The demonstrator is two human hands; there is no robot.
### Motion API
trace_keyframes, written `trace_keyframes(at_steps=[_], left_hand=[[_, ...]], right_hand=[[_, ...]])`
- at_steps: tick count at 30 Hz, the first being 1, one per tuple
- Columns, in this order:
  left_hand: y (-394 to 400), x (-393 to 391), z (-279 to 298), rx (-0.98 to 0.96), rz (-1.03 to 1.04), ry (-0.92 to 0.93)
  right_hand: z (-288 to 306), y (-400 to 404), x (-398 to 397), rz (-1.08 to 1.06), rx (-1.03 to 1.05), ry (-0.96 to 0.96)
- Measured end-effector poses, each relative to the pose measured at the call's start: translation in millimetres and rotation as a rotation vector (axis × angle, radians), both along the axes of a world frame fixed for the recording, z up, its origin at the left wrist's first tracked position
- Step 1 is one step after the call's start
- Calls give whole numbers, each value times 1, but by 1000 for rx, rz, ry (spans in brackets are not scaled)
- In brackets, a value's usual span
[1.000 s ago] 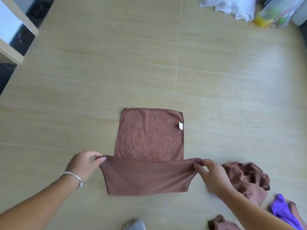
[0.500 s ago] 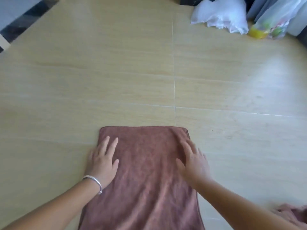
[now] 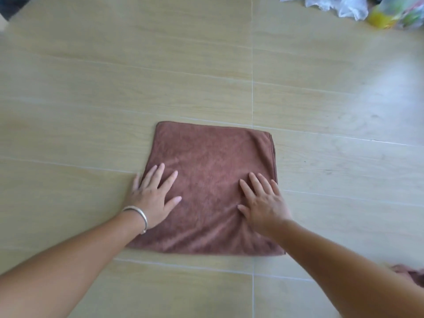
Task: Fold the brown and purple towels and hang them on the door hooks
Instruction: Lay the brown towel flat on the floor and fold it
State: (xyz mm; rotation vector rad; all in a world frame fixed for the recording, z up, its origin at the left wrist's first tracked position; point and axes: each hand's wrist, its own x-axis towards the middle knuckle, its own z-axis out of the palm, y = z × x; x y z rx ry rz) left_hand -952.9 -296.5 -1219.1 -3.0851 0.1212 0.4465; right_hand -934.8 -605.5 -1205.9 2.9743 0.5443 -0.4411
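A brown towel (image 3: pixel 211 157) lies folded into a flat, nearly square shape on the wooden floor, its layered edges showing along the right side. My left hand (image 3: pixel 153 193), with a silver bracelet at the wrist, presses flat on the towel's left part with fingers spread. My right hand (image 3: pixel 263 200) presses flat on its right part, fingers straight. A bit of another brown cloth (image 3: pixel 410 275) peeks in at the lower right edge. No purple towel and no door hooks are in view.
White plastic bags (image 3: pixel 339 5) and a bag with yellow and green contents (image 3: pixel 390 14) lie at the far right of the floor. Pale wood-look floor tiles (image 3: pixel 114 76) stretch all around the towel.
One second ago both hands pinched the near edge and lifted it over the towel. The fold is now closed, and both flat hands have slid back toward me across the doubled towel.
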Motion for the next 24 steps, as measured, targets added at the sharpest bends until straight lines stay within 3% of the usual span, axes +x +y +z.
trace_keyframes(at_steps=[7,12,24], left_hand=[[12,-83,-4,-97,-286,-46],[22,-122,-7,-68,-440,-36],[24,-104,3,-66,-556,-176]], right_hand=[[-13,-12,-83,420,142,3],[-19,-35,-85,471,153,-29],[-19,-77,-74,631,117,-149]])
